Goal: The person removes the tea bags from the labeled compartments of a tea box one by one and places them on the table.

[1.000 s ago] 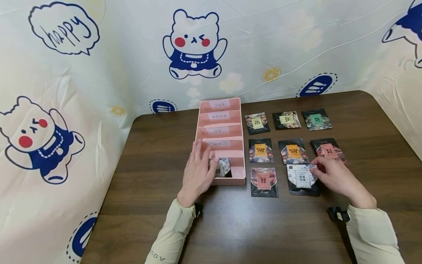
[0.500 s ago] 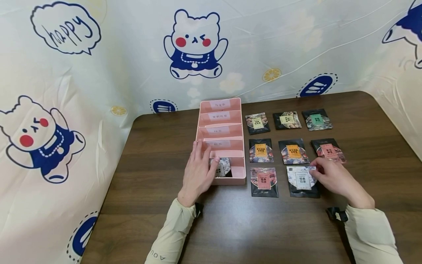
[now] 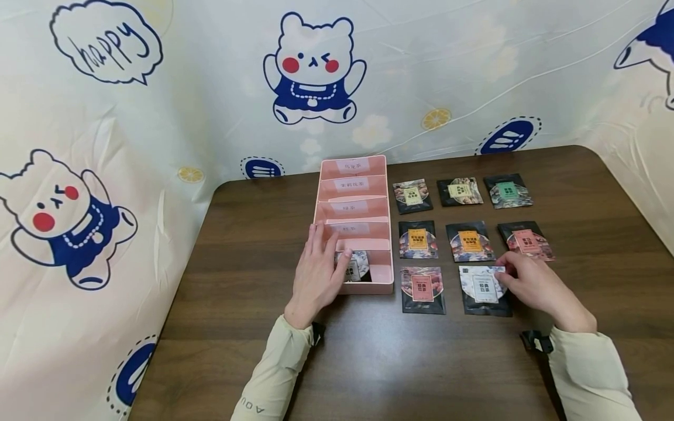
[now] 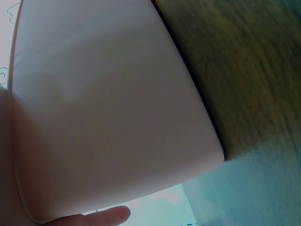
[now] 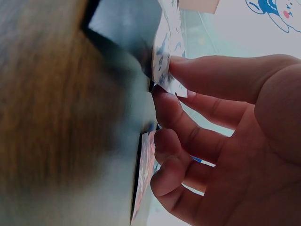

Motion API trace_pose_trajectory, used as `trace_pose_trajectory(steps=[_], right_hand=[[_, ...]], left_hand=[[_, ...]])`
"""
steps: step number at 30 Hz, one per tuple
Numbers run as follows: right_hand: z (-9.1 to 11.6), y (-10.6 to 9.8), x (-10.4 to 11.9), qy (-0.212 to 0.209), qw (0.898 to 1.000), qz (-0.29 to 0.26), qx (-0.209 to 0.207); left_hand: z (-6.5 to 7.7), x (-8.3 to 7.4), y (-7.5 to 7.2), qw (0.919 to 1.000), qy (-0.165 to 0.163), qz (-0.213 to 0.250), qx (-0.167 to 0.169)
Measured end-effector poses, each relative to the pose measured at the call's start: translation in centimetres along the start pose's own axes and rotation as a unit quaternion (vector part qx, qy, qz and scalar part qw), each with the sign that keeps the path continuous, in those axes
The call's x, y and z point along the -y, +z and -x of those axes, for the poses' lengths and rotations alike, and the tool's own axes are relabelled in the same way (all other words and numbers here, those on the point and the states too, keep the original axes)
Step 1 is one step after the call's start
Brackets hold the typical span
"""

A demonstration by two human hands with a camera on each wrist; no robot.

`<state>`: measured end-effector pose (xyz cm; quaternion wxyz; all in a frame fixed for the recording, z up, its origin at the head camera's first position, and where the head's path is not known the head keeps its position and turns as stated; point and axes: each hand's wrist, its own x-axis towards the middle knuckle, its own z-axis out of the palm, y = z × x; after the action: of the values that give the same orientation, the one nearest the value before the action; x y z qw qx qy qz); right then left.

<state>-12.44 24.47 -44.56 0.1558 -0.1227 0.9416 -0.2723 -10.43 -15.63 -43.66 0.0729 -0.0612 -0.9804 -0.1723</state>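
Observation:
My right hand pinches the right edge of a black tea sachet with a white-and-grey label. In the right wrist view, the thumb and index finger hold the sachet's patterned corner, and the other fingers are bent. My left hand rests over the left rim of a pink divided box, its fingers fairly straight. Below the thumb, another white-labelled sachet lies in the nearest compartment, partly covered. The box's outer wall fills much of the left wrist view.
Several sachets lie in rows right of the box: a pink-red one, two orange ones, a red one, two pale-green ones and a green one. A printed curtain hangs behind the brown table.
The white-labelled sachet in my right hand has shifted slightly nearer to me, apart from the orange sachet behind it. My left hand stays on the box.

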Motion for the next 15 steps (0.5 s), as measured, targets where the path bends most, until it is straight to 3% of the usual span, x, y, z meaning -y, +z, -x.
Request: trace_pose_trajectory(steps=[6,15], right_hand=[[0.0,0.0,0.0,-0.004,1.0,0.004,-0.002],[0.21,-0.22,0.48,-0.001,0.999,0.027,-0.038]], left_hand=[[-0.02,0.05,0.0,1.0,0.001,0.001,0.0],[0.0,-0.07,-0.09,1.0,0.001,0.002,-0.001]])
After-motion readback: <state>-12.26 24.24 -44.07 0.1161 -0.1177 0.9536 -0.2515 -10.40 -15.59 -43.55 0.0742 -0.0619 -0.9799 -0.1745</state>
